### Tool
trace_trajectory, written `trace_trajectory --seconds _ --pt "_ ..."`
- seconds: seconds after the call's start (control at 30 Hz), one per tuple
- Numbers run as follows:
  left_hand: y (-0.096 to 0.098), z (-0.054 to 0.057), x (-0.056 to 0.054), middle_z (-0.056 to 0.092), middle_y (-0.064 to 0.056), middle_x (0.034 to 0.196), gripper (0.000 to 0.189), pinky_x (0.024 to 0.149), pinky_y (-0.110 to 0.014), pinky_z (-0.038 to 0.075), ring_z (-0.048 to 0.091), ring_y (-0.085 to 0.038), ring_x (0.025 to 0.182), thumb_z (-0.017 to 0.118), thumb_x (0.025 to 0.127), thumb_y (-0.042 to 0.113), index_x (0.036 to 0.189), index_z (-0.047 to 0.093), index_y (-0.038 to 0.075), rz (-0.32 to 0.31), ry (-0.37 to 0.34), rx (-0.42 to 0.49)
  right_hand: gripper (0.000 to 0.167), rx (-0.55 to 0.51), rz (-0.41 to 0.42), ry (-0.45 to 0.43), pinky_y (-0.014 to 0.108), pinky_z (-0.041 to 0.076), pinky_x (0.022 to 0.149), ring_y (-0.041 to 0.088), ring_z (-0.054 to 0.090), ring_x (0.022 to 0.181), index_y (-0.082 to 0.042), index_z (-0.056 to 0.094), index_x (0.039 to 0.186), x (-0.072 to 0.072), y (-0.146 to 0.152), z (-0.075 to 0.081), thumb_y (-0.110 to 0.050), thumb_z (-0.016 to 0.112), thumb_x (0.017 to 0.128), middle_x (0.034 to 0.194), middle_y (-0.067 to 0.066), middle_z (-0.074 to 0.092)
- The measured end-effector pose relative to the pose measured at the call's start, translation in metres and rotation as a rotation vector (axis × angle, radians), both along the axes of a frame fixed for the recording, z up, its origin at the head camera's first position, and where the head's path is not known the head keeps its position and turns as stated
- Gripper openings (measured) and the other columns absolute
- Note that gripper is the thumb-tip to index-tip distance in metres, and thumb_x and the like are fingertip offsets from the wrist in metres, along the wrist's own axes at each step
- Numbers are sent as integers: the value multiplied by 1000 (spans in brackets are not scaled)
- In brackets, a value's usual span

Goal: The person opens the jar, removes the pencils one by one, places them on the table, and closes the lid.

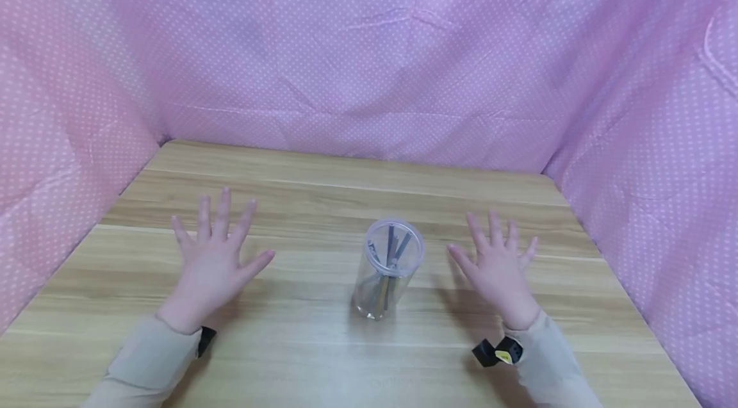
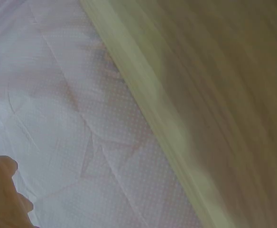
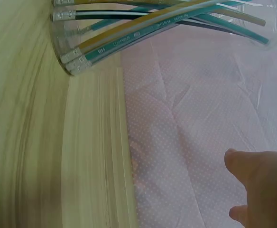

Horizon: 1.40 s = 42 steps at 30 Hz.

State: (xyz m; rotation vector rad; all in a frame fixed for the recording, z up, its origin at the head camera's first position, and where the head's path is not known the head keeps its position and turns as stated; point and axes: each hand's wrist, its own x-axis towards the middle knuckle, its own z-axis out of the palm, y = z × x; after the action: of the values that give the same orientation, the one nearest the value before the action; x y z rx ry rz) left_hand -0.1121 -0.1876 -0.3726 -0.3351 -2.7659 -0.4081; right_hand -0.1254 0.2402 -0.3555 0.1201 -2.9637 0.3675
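Observation:
A clear plastic cup point(image 1: 369, 293) with several pencils point(image 3: 143, 31) in it stands upright on the wooden table, a little right of the middle. In the right wrist view the pencils are green, dark and yellow, with metal ferrules at the cup's base. My left hand point(image 1: 210, 273) is spread palm down to the left of the cup, holding nothing. On the cup's other side my right hand point(image 1: 498, 273) is spread too, its thumb pointing toward the cup and apart from it. Only a few fingertips show in each wrist view.
The wood-grained table point(image 1: 277, 357) reaches back to a pink dotted cloth point(image 1: 357, 62), which hangs behind it and along both sides. Each sleeve carries a black wrist camera point(image 1: 497, 351), and shadows of the arms fall on the tabletop.

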Motion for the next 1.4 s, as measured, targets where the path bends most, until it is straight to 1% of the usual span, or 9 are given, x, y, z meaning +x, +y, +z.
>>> trace_trajectory --seconds 0.17,0.33,0.47,0.6,0.73,0.93,1.17,1.33,1.4 --pt "12 -2 -2 -9 -16 158 80 103 -73 -19 -15 -42 142 53 89 54 152 19 17 -69 -9 95 73 -10 34 42 76 -15 101 58 7 136 -16 30 148 -1 -8 0 -60 43 92 154 25 16" --pt "27 1 -4 -10 -16 158 83 107 -70 -14 -12 -44 142 64 86 39 152 19 16 -177 -32 259 69 -35 74 98 76 -8 103 54 12 137 -15 34 146 -1 -18 3 -54 50 91 153 23 20" --pt "42 7 -6 1 -19 158 84 108 -72 -3 -2 -45 142 72 79 30 149 28 15 -231 -37 390 64 -82 124 176 72 -2 105 47 17 137 -14 38 143 -2 -25 7 -44 57 90 152 20 26" --pt "55 12 -7 15 -18 156 80 105 -74 12 10 -43 142 77 74 25 143 37 12 -247 -66 508 58 -180 202 276 67 6 106 42 26 133 -9 44 139 -3 -31 10 -31 61 88 148 19 35" --pt "66 13 -5 21 -13 156 82 105 -73 21 17 -41 141 80 72 21 142 38 16 -275 -145 615 51 -349 292 338 64 15 101 41 33 128 -4 50 133 -2 -38 13 -18 63 86 142 19 43" --pt "84 7 -2 24 -8 155 87 107 -71 20 17 -37 143 82 70 23 144 36 20 -312 -262 710 45 -546 392 303 57 23 106 36 36 129 -3 52 131 1 -44 16 -7 61 86 139 17 47" --pt "105 0 0 32 -14 151 89 111 -58 29 32 -38 137 83 67 15 143 36 12 -418 -327 823 47 -672 468 243 53 28 108 17 34 134 -1 50 132 6 -51 22 -2 58 85 140 16 47" --pt "117 -5 3 35 -15 149 90 112 -53 31 33 -36 137 83 67 12 143 36 8 -469 -356 859 52 -709 545 242 30 27 112 4 34 133 -2 48 134 10 -57 24 -3 59 83 139 17 47" --pt "120 -5 4 36 -16 148 90 112 -52 31 33 -36 137 83 67 10 143 36 6 -489 -354 874 53 -722 570 234 26 27 112 4 34 133 -3 47 135 11 -59 25 -8 60 84 139 17 47"
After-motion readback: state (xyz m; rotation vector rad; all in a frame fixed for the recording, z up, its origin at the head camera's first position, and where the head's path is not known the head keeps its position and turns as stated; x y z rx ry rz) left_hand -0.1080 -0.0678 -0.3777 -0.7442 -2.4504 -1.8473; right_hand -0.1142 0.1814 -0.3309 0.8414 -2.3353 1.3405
